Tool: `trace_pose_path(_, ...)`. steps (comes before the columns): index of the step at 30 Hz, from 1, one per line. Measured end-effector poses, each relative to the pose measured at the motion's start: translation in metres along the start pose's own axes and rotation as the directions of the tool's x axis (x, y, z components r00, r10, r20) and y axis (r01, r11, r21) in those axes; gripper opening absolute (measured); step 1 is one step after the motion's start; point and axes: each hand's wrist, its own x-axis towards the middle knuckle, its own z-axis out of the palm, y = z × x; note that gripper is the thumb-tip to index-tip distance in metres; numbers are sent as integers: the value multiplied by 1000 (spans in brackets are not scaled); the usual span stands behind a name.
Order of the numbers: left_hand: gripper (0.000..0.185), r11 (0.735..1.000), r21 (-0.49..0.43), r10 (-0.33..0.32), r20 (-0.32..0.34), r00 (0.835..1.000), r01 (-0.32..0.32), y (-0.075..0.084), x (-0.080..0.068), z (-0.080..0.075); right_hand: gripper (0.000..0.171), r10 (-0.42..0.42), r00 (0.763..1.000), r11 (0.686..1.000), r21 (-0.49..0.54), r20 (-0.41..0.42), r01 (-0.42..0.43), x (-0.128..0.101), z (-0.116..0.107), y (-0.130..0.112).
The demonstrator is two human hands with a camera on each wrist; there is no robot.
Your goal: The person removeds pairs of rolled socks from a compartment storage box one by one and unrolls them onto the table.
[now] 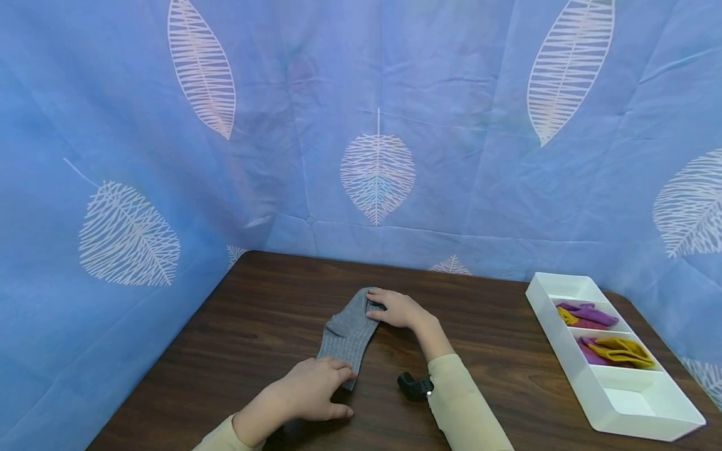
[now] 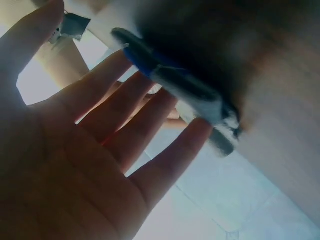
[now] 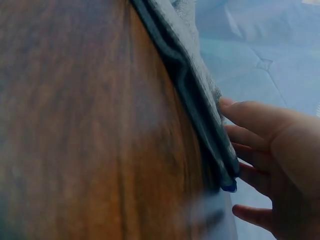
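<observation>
A grey ribbed sock [image 1: 346,332] lies lengthwise on the brown table [image 1: 507,351], its far end showing a dark blue edge. My left hand [image 1: 338,376] rests with straight fingers on the sock's near end. In the left wrist view the palm [image 2: 100,150] is spread, with its fingertips against the folded grey sock [image 2: 185,90]. My right hand [image 1: 389,310] lies flat on the sock's far end. The right wrist view shows its fingers [image 3: 265,150] touching the layered edge of the sock [image 3: 195,90].
A white divided tray [image 1: 570,369] stands at the table's right side. Two of its compartments hold folded purple and yellow socks [image 1: 586,313] [image 1: 617,351]. A blue leaf-print cloth hangs behind and to the left. A black wrist device [image 1: 414,385] sits on my right sleeve.
</observation>
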Motion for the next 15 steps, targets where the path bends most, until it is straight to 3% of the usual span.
trace_pose_path(9,59,991,-51,-127,14,992,127,-13,-11,-7,60,33,999,995,-98,10,-32,13,11,-13)
trace_pose_path(15,59,962,-82,-263,-5,965,261,-27,-13,-11,59,97,995,987,-129,10,-95,15,9,-25)
